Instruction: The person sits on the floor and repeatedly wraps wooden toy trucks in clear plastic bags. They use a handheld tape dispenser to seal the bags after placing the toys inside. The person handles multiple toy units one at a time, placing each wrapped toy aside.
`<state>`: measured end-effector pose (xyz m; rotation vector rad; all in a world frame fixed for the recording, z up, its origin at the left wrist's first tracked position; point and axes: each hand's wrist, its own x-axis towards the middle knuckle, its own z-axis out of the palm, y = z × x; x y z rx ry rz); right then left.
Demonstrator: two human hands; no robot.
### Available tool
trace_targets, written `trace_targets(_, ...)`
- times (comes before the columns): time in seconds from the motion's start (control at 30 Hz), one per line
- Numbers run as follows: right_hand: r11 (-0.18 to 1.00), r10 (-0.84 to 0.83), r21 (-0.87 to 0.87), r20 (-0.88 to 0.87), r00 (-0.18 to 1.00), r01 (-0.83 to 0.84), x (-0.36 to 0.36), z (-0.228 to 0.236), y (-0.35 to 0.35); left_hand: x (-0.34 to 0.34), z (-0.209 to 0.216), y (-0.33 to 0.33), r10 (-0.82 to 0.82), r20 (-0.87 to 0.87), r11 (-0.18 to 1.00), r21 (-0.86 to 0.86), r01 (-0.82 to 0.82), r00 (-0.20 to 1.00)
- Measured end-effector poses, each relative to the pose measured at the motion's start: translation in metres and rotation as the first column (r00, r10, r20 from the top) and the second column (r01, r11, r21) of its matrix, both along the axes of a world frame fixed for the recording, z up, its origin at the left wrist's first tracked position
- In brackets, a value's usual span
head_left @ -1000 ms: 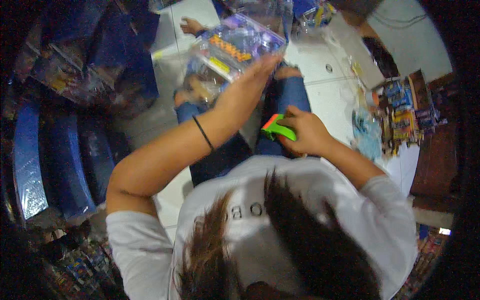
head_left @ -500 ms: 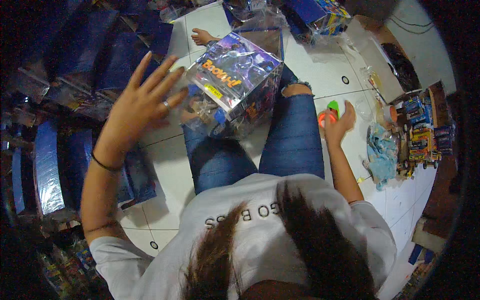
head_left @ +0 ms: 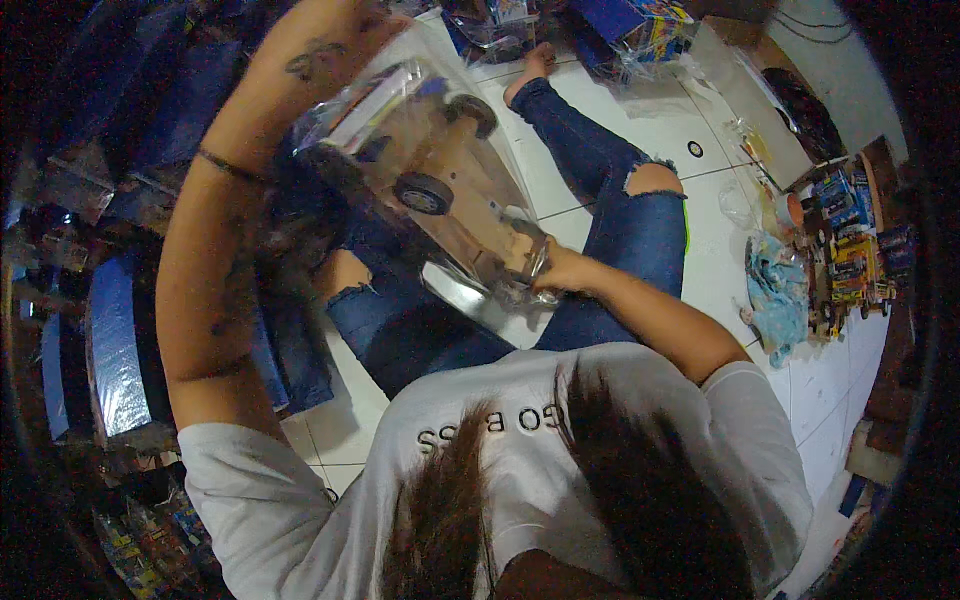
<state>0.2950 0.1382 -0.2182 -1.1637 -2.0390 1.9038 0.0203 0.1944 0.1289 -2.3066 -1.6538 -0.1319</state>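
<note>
A large toy truck (head_left: 450, 185) wrapped in clear plastic is tilted over my lap. Its brown underside and black wheels face me. At the far end of the wrap, my left hand (head_left: 368, 32) is closed on the plastic, partly cut off by the picture's upper edge and blurred. My right hand (head_left: 556, 268) grips the near right end, fingers bent around the wrapped truck. Beside my right knee, only a bright green edge (head_left: 688, 228) of a thing on the floor shows; my leg hides the rest.
Stacked dark blue boxes (head_left: 122, 340) line the left side. To the right lie a light blue cloth (head_left: 776, 300), several small toy vehicles (head_left: 850, 245) and an open carton (head_left: 735, 95). A loose wheel (head_left: 695, 149) lies on the white tiles. Wrapped packages (head_left: 630, 35) stand at the back.
The wrapped truck has been turned from its printed side to its underside. My right hand has left the green and orange thing on the floor and gripped the truck. My left hand has moved farther away.
</note>
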Motion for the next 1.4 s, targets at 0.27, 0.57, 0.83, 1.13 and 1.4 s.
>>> trace_targets(0.27,0.588,-0.52,0.453,-0.423,0.742,0.67,0.11,0.102,0.125,-0.107,-0.084,-0.093,0.455,0.73,0.89,-0.366,-0.27,0.51)
trace_targets(0.57,0.145,-0.512,0.982,-0.031,0.859,0.122,0.025,0.164,0.124,-0.097,-0.235,-0.151,0.215,0.866,0.903,-0.001,-0.429,0.451)
trace_targets(0.83,0.305,0.323,0.912,0.17,0.931,-0.272,-0.05,0.132,0.113,-0.031,-0.174,-0.128,0.282,0.49,0.821,0.322,-0.472,0.824)
trace_targets(1.13,0.162,0.299,0.976,0.091,0.95,-0.144,-0.04,0.124,0.103,0.052,-0.214,-0.042,0.103,0.526,0.942,-0.325,0.088,0.845)
trace_targets(1.4,0.342,0.164,0.883,0.279,0.946,-0.32,-0.063,0.107,0.113,0.068,-0.229,-0.047,0.062,0.105,0.986,-0.158,-0.045,0.993)
